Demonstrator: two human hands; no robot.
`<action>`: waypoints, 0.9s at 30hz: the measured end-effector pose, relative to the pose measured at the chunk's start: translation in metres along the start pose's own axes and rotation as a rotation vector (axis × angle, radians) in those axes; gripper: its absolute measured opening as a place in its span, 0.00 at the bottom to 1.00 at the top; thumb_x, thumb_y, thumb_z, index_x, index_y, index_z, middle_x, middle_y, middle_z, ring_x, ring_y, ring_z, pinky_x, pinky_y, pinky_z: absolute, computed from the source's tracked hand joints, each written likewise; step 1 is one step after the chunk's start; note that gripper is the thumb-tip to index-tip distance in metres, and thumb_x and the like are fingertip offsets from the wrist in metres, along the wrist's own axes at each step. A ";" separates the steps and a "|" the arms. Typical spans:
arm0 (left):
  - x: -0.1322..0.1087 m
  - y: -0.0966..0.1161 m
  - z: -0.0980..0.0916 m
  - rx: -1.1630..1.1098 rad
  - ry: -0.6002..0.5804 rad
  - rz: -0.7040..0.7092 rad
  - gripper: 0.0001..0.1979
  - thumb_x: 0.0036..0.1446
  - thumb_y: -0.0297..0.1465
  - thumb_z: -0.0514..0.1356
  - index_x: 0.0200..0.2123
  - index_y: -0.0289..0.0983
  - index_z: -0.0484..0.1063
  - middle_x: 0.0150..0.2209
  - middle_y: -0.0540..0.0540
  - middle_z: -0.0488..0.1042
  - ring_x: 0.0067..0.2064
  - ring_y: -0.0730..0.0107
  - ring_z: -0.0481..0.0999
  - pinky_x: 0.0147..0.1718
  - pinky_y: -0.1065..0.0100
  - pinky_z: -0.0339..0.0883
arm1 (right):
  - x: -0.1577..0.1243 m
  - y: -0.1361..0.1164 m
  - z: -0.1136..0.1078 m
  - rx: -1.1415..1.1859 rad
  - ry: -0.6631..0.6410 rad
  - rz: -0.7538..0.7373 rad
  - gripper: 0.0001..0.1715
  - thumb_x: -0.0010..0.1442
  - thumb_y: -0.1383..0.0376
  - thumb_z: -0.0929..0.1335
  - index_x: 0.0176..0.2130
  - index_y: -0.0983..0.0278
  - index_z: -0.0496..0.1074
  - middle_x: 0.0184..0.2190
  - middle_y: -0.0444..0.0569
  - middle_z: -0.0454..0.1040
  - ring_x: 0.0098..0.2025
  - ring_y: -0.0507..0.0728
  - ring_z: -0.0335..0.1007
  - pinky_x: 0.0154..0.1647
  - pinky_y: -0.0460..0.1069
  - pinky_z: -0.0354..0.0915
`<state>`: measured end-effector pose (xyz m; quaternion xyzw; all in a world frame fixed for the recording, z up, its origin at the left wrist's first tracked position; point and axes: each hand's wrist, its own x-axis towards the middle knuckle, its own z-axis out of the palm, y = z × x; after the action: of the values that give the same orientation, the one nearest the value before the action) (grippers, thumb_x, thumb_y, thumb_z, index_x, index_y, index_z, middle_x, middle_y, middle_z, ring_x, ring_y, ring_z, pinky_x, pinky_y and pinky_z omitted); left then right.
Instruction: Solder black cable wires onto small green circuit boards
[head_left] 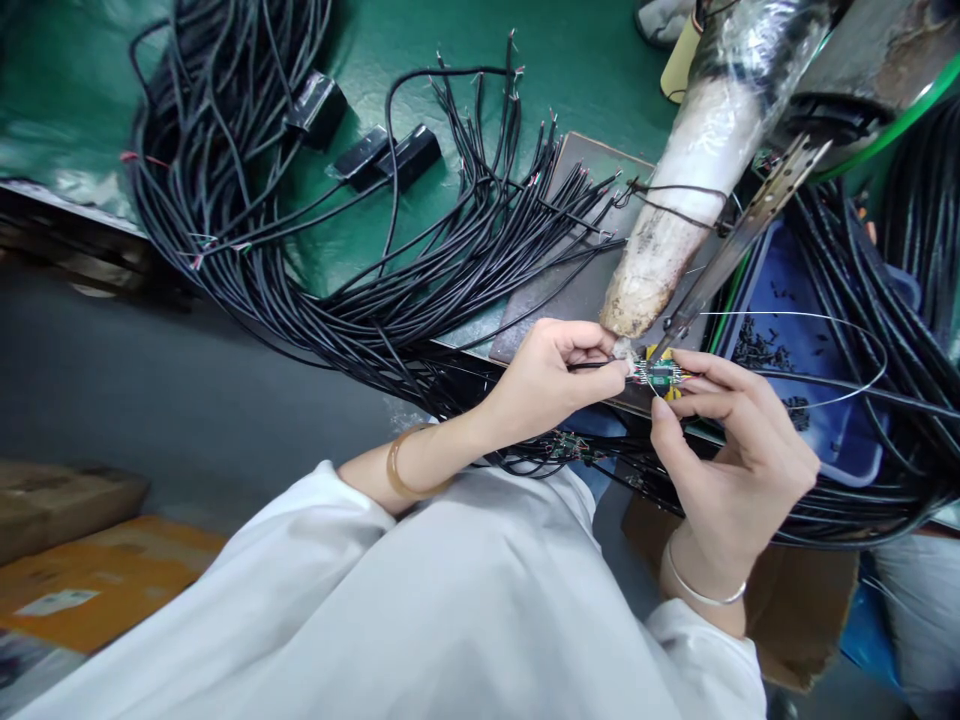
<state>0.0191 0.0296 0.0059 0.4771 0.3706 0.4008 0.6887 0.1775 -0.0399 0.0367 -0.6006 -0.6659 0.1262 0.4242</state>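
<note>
- Likely soldering: left hand (566,368) pinches black cable (589,366) by green board (663,374).
- Right hand (739,430) pinches thin wire (886,350); contact with iron (739,243) unclear.
- Next calls for steady feed.

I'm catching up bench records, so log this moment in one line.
Left hand: pinching black cable; right hand: at circuit board, right end; soldering iron: tip at board, contact unclear; blue tray: near right hand
</note>
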 end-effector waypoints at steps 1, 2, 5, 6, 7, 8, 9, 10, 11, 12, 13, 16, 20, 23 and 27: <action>0.000 0.000 0.000 0.005 -0.002 0.006 0.06 0.52 0.27 0.64 0.25 0.32 0.73 0.22 0.53 0.69 0.24 0.82 0.64 0.24 0.78 0.60 | 0.000 0.001 0.000 0.002 0.007 0.000 0.08 0.55 0.75 0.74 0.33 0.64 0.74 0.47 0.51 0.80 0.47 0.56 0.78 0.51 0.53 0.77; -0.001 -0.001 0.000 0.011 -0.004 0.007 0.07 0.52 0.28 0.64 0.25 0.32 0.73 0.22 0.53 0.68 0.24 0.82 0.64 0.24 0.78 0.59 | -0.001 0.001 0.001 0.004 0.012 0.000 0.08 0.55 0.75 0.74 0.33 0.64 0.74 0.47 0.51 0.80 0.47 0.56 0.78 0.50 0.53 0.77; -0.002 -0.001 0.001 0.035 -0.004 -0.013 0.07 0.53 0.29 0.63 0.25 0.32 0.71 0.22 0.53 0.67 0.24 0.81 0.63 0.23 0.77 0.58 | -0.002 0.002 0.002 0.009 0.022 -0.003 0.08 0.55 0.75 0.74 0.33 0.64 0.74 0.46 0.51 0.80 0.47 0.56 0.78 0.50 0.54 0.77; -0.003 -0.001 0.001 0.041 -0.004 -0.020 0.08 0.53 0.29 0.63 0.25 0.33 0.71 0.22 0.53 0.67 0.24 0.81 0.63 0.23 0.77 0.58 | -0.002 0.003 0.003 0.008 0.024 -0.004 0.08 0.55 0.75 0.74 0.33 0.64 0.75 0.46 0.51 0.80 0.47 0.56 0.78 0.50 0.54 0.77; -0.003 -0.001 0.001 0.045 -0.004 -0.026 0.07 0.53 0.29 0.63 0.25 0.33 0.71 0.22 0.53 0.67 0.24 0.81 0.63 0.23 0.77 0.58 | -0.002 0.003 0.003 0.009 0.028 -0.004 0.08 0.55 0.75 0.74 0.33 0.63 0.75 0.46 0.51 0.80 0.47 0.56 0.78 0.50 0.54 0.77; -0.004 -0.001 0.002 0.046 -0.005 -0.031 0.07 0.54 0.29 0.63 0.26 0.32 0.71 0.23 0.52 0.67 0.25 0.81 0.64 0.24 0.76 0.58 | -0.003 0.003 0.003 0.010 0.031 -0.003 0.08 0.56 0.75 0.74 0.33 0.63 0.75 0.46 0.51 0.80 0.47 0.56 0.78 0.49 0.54 0.77; -0.005 -0.001 0.002 0.045 -0.007 -0.034 0.07 0.54 0.29 0.63 0.26 0.32 0.72 0.23 0.52 0.68 0.25 0.80 0.64 0.24 0.76 0.59 | -0.003 0.003 0.003 0.012 0.035 -0.002 0.08 0.56 0.75 0.74 0.34 0.63 0.75 0.46 0.51 0.80 0.46 0.56 0.78 0.49 0.54 0.77; -0.006 -0.001 0.002 0.043 -0.013 -0.036 0.07 0.54 0.29 0.63 0.27 0.32 0.72 0.24 0.52 0.68 0.26 0.80 0.65 0.25 0.76 0.59 | -0.004 0.003 0.003 0.016 0.039 0.001 0.08 0.56 0.74 0.74 0.34 0.63 0.75 0.46 0.50 0.80 0.46 0.56 0.78 0.49 0.55 0.77; -0.007 -0.001 0.002 0.042 -0.019 -0.038 0.07 0.55 0.30 0.63 0.28 0.32 0.72 0.24 0.51 0.68 0.26 0.80 0.65 0.26 0.76 0.59 | -0.005 0.003 0.003 0.022 0.044 0.004 0.08 0.56 0.74 0.74 0.34 0.63 0.74 0.45 0.50 0.80 0.46 0.57 0.79 0.48 0.55 0.77; -0.008 -0.002 0.002 0.043 -0.026 -0.037 0.07 0.55 0.30 0.62 0.28 0.32 0.72 0.24 0.52 0.68 0.26 0.80 0.64 0.26 0.76 0.59 | -0.006 0.003 0.003 0.029 0.049 0.007 0.08 0.56 0.74 0.74 0.34 0.62 0.74 0.45 0.49 0.80 0.45 0.57 0.79 0.48 0.56 0.77; -0.009 -0.002 0.002 0.044 -0.032 -0.037 0.07 0.55 0.29 0.62 0.28 0.32 0.72 0.24 0.52 0.67 0.26 0.80 0.63 0.26 0.76 0.58 | -0.006 0.004 0.003 0.033 0.054 0.011 0.08 0.56 0.73 0.74 0.34 0.62 0.74 0.45 0.49 0.80 0.45 0.57 0.79 0.47 0.56 0.77; -0.012 -0.002 0.002 0.048 -0.048 -0.040 0.07 0.56 0.29 0.63 0.27 0.32 0.71 0.23 0.53 0.65 0.25 0.81 0.61 0.25 0.76 0.57 | -0.009 0.005 0.004 0.044 0.067 0.019 0.07 0.57 0.73 0.74 0.34 0.62 0.74 0.44 0.49 0.80 0.44 0.57 0.79 0.46 0.56 0.77; -0.014 -0.003 0.002 0.075 -0.066 -0.048 0.08 0.56 0.30 0.63 0.26 0.34 0.69 0.23 0.54 0.63 0.25 0.80 0.60 0.25 0.75 0.56 | -0.012 0.006 0.005 0.045 0.066 0.032 0.06 0.58 0.71 0.73 0.34 0.61 0.74 0.43 0.49 0.80 0.43 0.58 0.79 0.45 0.57 0.77; -0.018 -0.004 0.001 0.120 -0.076 -0.029 0.10 0.58 0.31 0.61 0.27 0.34 0.69 0.23 0.54 0.63 0.25 0.79 0.61 0.25 0.75 0.57 | -0.016 0.006 0.002 0.022 0.059 0.018 0.06 0.59 0.70 0.73 0.34 0.61 0.73 0.42 0.49 0.80 0.44 0.59 0.79 0.44 0.57 0.77; -0.028 -0.010 0.002 0.348 -0.047 0.214 0.08 0.59 0.30 0.60 0.29 0.34 0.74 0.24 0.52 0.66 0.26 0.78 0.62 0.25 0.74 0.58 | -0.020 0.003 -0.011 -0.167 0.036 0.049 0.06 0.62 0.68 0.71 0.40 0.61 0.70 0.44 0.50 0.80 0.36 0.56 0.80 0.33 0.50 0.74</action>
<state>0.0118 0.0016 0.0009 0.6349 0.3655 0.3904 0.5576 0.1855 -0.0606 0.0332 -0.6524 -0.6514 0.0697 0.3811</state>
